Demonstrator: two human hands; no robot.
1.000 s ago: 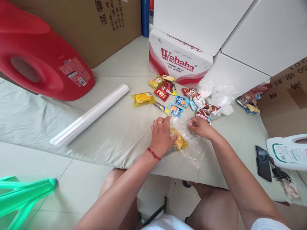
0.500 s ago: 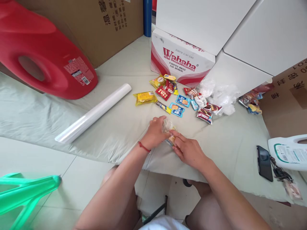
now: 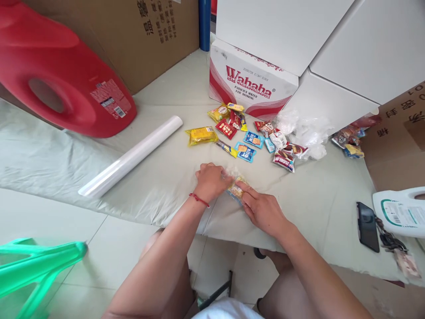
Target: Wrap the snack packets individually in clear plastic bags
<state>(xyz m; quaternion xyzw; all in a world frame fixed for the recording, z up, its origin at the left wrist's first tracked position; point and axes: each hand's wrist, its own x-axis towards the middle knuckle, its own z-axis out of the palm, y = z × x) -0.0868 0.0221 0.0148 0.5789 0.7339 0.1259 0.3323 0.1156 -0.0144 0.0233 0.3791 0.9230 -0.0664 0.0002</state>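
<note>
Near the water box [image 3: 253, 84], the left hand [image 3: 210, 181] and right hand [image 3: 263, 211] pinch the snack packet [image 3: 236, 189] at its ends, fingers closed; it seems light, soft and slippery.

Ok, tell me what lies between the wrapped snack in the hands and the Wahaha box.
In the head view, loose snack packets lie on the sheet between the wrapped snack and the Wahaha box.

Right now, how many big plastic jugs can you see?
2: the red jug lies far left against the brown carton; the white jug lies at the right edge beside the phone. Others may be hidden.
</note>
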